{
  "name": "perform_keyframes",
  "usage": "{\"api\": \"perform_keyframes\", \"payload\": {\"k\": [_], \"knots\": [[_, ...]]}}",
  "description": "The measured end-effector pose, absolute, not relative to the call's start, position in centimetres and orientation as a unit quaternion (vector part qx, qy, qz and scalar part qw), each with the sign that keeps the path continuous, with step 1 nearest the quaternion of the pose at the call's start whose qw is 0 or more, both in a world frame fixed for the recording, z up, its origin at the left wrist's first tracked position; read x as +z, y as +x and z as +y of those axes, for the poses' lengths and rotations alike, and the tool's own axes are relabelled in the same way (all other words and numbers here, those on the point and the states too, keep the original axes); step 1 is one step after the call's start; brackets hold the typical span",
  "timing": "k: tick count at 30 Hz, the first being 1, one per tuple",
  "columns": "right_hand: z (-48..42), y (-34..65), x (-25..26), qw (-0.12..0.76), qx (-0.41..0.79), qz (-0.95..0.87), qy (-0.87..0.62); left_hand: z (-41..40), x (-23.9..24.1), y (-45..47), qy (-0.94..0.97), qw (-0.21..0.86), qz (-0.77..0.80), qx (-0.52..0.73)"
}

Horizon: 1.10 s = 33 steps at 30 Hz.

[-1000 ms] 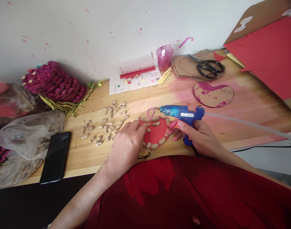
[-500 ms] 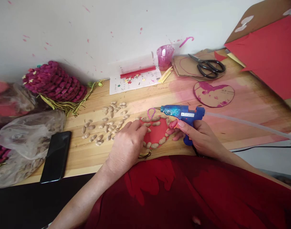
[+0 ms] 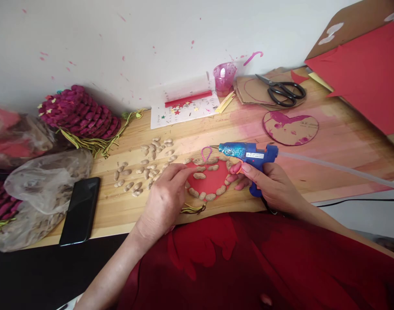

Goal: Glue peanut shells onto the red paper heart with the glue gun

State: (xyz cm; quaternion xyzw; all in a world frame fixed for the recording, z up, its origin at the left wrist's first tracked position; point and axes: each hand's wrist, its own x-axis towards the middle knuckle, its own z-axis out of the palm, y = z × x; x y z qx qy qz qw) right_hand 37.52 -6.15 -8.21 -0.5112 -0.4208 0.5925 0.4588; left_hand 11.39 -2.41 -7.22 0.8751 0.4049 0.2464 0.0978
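A red heart-shaped piece [image 3: 210, 183] lies in front of me, edged with peanuts [image 3: 211, 197] and with a pink loop [image 3: 206, 153] at its top. A few more peanuts lie on its upper inner part. My left hand [image 3: 167, 191] is over its left side, index finger stretched out to a peanut [image 3: 200, 168]; its thumb is mostly hidden. My right hand [image 3: 271, 183] grips the handle of a blue glue gun [image 3: 244, 151], fingers at the orange trigger. The nozzle points left, beside the pink loop. A clear glue stick [image 3: 329, 165] sticks out behind.
Loose peanuts [image 3: 147, 173] lie left of the heart. A phone [image 3: 80, 211], a plastic bag [image 3: 48, 181] and a purple peanut craft [image 3: 79, 114] are farther left. Scissors [image 3: 286, 92] rest on cardboard behind, near a pink cup [image 3: 224, 77] and a painted cardboard heart [image 3: 290, 128].
My left hand has drawn back to the left, uncovering a peanut and more of the heart's left side. My right hand holds the glue gun in nearly the same place.
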Motion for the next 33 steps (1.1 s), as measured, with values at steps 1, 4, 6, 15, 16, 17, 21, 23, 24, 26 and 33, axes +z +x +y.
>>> {"api": "perform_keyframes", "payload": {"k": [1, 4, 6, 15, 16, 17, 21, 23, 24, 26, 33], "knots": [[-6.2, 37.5, -8.1, 0.458, 0.592, -0.422, -0.512, -2.6, -7.5, 11.2, 0.875, 0.088, 0.402, 0.255], [-6.2, 37.4, -7.9, 0.458, 0.589, -0.424, -0.514, -3.1, -8.4, 10.7, 0.896, 0.057, 0.362, 0.251], [-6.2, 37.3, -7.8, 0.458, 0.587, -0.424, -0.516, -3.4, -8.7, 10.7, 0.912, 0.045, 0.336, 0.229], [-6.2, 37.4, -8.3, 0.458, 0.580, -0.427, -0.522, -4.0, -8.8, 11.2, 0.931, -0.005, 0.328, 0.162], [-6.3, 37.4, -8.4, 0.457, 0.580, -0.426, -0.523, -4.0, -8.8, 11.2, 0.931, -0.011, 0.326, 0.161], [-6.3, 37.4, -8.4, 0.456, 0.579, -0.425, -0.525, -4.0, -8.7, 11.3, 0.932, -0.018, 0.324, 0.161], [-6.3, 37.5, -8.6, 0.452, 0.576, -0.425, -0.531, -4.0, -8.4, 11.7, 0.933, -0.040, 0.315, 0.166], [-6.3, 37.6, -8.7, 0.455, 0.572, -0.428, -0.531, -4.0, -8.3, 11.9, 0.933, -0.048, 0.315, 0.168], [-6.3, 37.6, -8.7, 0.456, 0.570, -0.429, -0.531, -4.0, -8.2, 12.0, 0.933, -0.051, 0.315, 0.165], [-6.3, 37.7, -8.7, 0.454, 0.563, -0.433, -0.538, -4.1, -8.0, 12.1, 0.933, -0.055, 0.320, 0.153], [-6.0, 37.7, -8.1, 0.422, 0.531, -0.425, -0.600, -4.2, -7.9, 12.4, 0.933, -0.085, 0.337, 0.098]]}}
